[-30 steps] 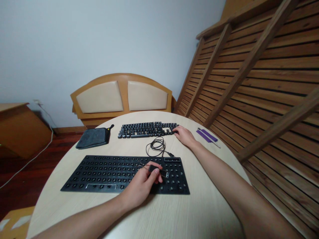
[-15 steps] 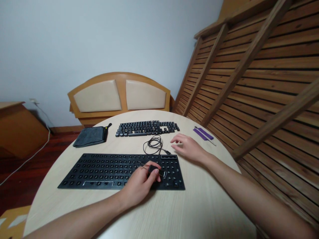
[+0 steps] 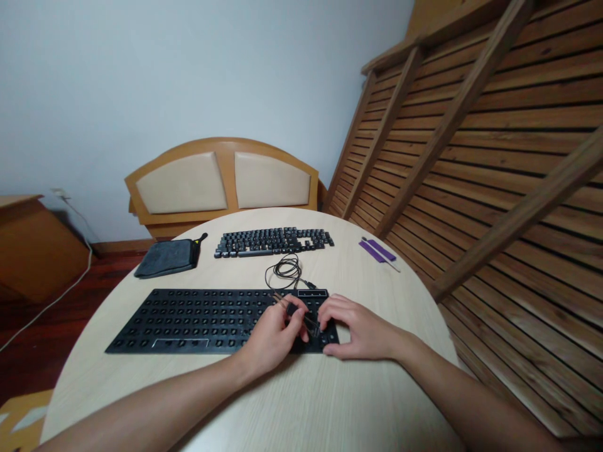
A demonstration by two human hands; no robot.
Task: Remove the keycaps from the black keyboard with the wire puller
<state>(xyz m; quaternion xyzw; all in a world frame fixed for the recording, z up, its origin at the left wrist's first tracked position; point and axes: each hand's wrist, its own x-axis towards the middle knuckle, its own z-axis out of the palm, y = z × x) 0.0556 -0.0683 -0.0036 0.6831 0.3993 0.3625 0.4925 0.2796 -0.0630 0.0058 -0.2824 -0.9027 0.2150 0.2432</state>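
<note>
A black keyboard base point(image 3: 188, 320) without keycaps lies on the round table, close to me. My left hand point(image 3: 277, 326) is closed over its right part, gripping a wire keycap puller point(image 3: 293, 309) with a dark handle and thin wires sticking out. Over the number pad end, my right hand point(image 3: 353, 326) curves down with thumb and fingers apart. Its fingertips are at the switches and its thumb is by the front edge; I see nothing held in it. Behind the base, loose black keycaps point(image 3: 254, 242) lie in keyboard order, with a gap toward the right.
The coiled cable point(image 3: 287, 269) lies between the base and the keycaps. A dark grey pouch point(image 3: 167, 257) is at the left edge of the pale table point(image 3: 282, 402). Purple strips point(image 3: 378, 250) and a thin rod lie at the right. Wooden slats point(image 3: 494, 157) lean beyond.
My right hand has come down from beside the cable toward me, onto the right end of the keyboard base. The puller in my left hand has tilted a little.
</note>
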